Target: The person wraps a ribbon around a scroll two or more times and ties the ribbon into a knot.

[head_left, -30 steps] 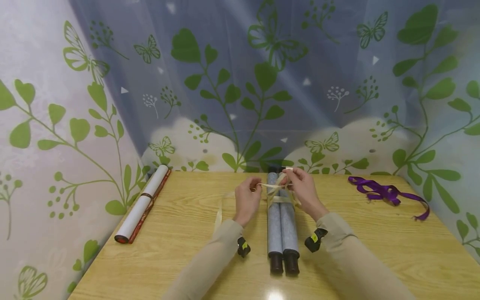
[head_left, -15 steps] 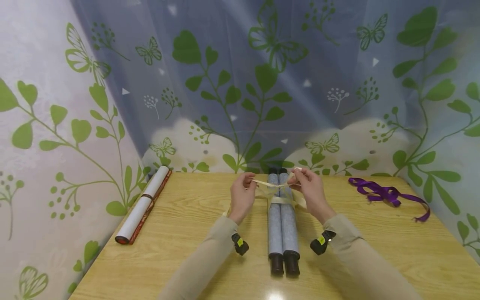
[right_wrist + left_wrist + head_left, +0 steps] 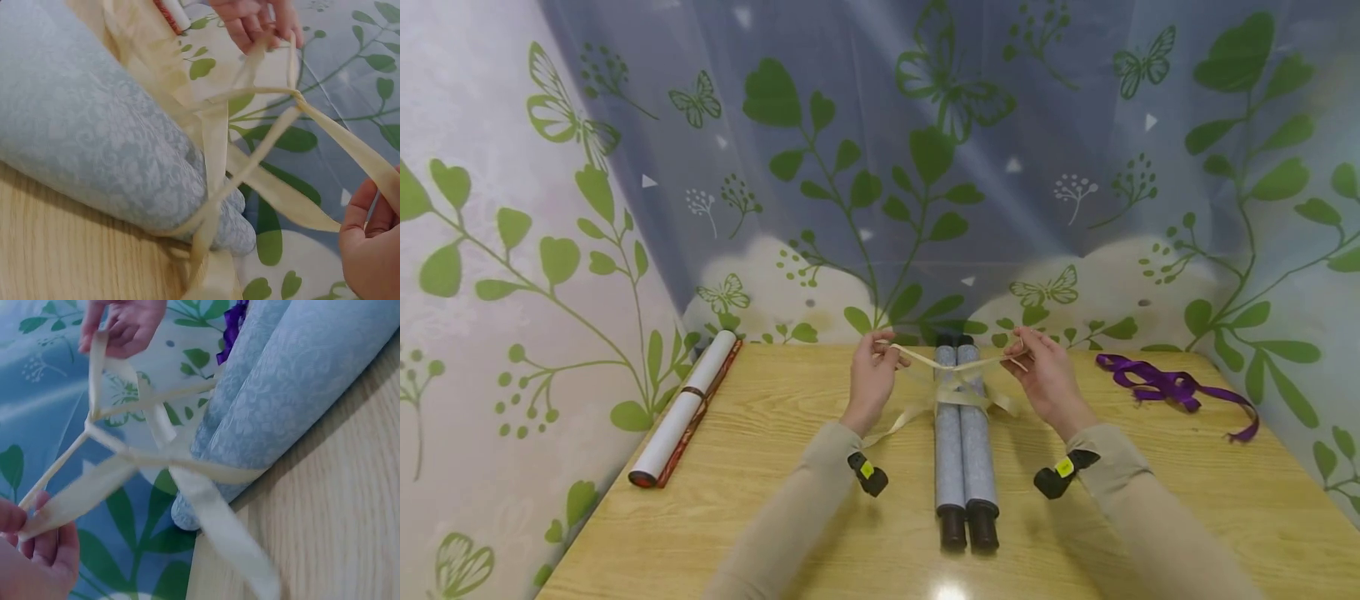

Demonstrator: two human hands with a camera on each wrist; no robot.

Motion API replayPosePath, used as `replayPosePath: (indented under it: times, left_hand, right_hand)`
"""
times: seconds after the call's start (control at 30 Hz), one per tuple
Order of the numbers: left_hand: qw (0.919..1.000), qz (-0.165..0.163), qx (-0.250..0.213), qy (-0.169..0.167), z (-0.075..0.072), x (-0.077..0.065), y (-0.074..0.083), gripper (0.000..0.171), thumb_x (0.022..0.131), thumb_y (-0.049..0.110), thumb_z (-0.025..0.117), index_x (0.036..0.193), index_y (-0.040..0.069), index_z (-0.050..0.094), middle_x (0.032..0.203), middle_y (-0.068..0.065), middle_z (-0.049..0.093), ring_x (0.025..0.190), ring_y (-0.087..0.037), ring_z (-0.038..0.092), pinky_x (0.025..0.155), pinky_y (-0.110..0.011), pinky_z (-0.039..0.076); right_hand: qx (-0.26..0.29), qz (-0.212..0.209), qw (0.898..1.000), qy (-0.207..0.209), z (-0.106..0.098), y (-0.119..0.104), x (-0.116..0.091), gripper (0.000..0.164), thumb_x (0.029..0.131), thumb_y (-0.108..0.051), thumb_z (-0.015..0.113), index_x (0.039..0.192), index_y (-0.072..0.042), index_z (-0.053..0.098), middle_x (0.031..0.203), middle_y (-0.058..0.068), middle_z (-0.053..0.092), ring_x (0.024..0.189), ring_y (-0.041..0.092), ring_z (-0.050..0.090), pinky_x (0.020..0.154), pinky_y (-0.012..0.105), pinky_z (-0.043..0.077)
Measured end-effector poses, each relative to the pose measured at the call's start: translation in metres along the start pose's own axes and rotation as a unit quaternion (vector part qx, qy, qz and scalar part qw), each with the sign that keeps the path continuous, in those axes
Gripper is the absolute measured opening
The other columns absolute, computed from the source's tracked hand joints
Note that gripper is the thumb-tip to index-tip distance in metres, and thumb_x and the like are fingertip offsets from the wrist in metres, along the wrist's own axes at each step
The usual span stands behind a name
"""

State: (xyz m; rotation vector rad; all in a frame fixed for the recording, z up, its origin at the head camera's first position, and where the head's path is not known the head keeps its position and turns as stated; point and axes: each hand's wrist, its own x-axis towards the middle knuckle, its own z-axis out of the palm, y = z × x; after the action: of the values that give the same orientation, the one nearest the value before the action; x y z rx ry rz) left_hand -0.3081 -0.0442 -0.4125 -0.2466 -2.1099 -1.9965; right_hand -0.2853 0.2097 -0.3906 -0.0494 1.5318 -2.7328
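Note:
Two pale blue patterned rolled scrolls [image 3: 950, 462] with dark end knobs lie side by side on the table, pointing away from me. A cream ribbon [image 3: 962, 400] wraps round both near their far half. My left hand [image 3: 872, 379] pinches one part of it to the left, and my right hand [image 3: 1047, 379] pinches another to the right. Between the hands the ribbon strands [image 3: 90, 425] cross and meet in a small twist above the scrolls, as the left wrist view shows. A loose ribbon tail [image 3: 228, 537] hangs beside the scrolls.
A white scroll [image 3: 677, 433] with a red patterned edge and a brown tie lies at the table's left. On the right rests a purple ribbon [image 3: 1172, 387] in loose folds. A leaf-printed curtain [image 3: 880, 208] stands behind the wooden table [image 3: 775, 433].
Both hands have moved apart, left hand leftward and right hand rightward, drawing the ribbon out between them. The scrolls have stayed in place.

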Motion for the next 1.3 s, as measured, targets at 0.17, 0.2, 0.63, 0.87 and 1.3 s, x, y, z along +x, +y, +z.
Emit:
replayPosePath:
  times: [0.17,0.2,0.63,0.87,1.3]
  left_hand:
    - [0.9993,-0.013,-0.029,-0.022,-0.009,0.008,-0.001,0.025,0.098,0.003,0.054,0.123,0.005,0.056,0.088,-0.005,0.050,0.055,-0.014,0.054,0.058,-0.026,0.051]
    - [0.9993,-0.014,-0.026,-0.024,-0.012,0.009,-0.001,0.025,0.097,0.003,0.055,0.122,0.005,0.057,0.089,-0.004,0.049,0.052,-0.013,0.050,0.053,-0.024,0.048]
    - [0.9680,0.070,0.215,-0.109,-0.058,0.026,0.003,0.014,0.094,0.020,0.067,0.105,0.014,0.074,0.105,-0.005,0.069,0.095,-0.020,0.060,0.080,-0.036,0.051]
    - [0.9433,0.067,0.284,-0.159,-0.085,0.035,0.005,0.015,0.091,0.020,0.070,0.104,0.014,0.076,0.106,-0.003,0.071,0.093,-0.018,0.059,0.077,-0.034,0.049]
    - [0.9286,0.028,0.319,-0.187,-0.141,0.044,0.013,0.022,0.089,0.034,0.072,0.100,0.017,0.078,0.113,-0.006,0.070,0.107,-0.026,0.062,0.088,-0.045,0.053]
  right_hand:
    - [0.039,-0.003,0.999,-0.011,-0.014,-0.008,0.000,0.015,0.104,-0.021,0.048,0.101,-0.011,0.058,0.073,-0.002,0.063,0.080,0.012,0.064,0.084,0.027,0.054]
    - [0.048,-0.004,0.999,-0.012,-0.016,-0.011,0.000,0.015,0.103,-0.022,0.049,0.100,-0.010,0.058,0.073,-0.002,0.063,0.080,0.012,0.064,0.084,0.026,0.054]
    - [0.140,-0.012,0.990,0.003,-0.057,-0.043,-0.007,0.012,0.100,-0.017,0.055,0.104,-0.008,0.062,0.069,0.003,0.063,0.076,0.017,0.062,0.079,0.029,0.053]
    - [0.162,-0.027,0.986,0.015,-0.081,-0.059,-0.013,0.015,0.101,-0.014,0.052,0.099,-0.006,0.064,0.065,0.005,0.060,0.069,0.016,0.058,0.068,0.029,0.050]
    - [0.057,-0.079,0.995,0.033,-0.106,-0.077,-0.020,0.013,0.101,-0.017,0.052,0.100,-0.007,0.061,0.066,0.002,0.051,0.061,0.017,0.034,0.057,0.029,0.032]
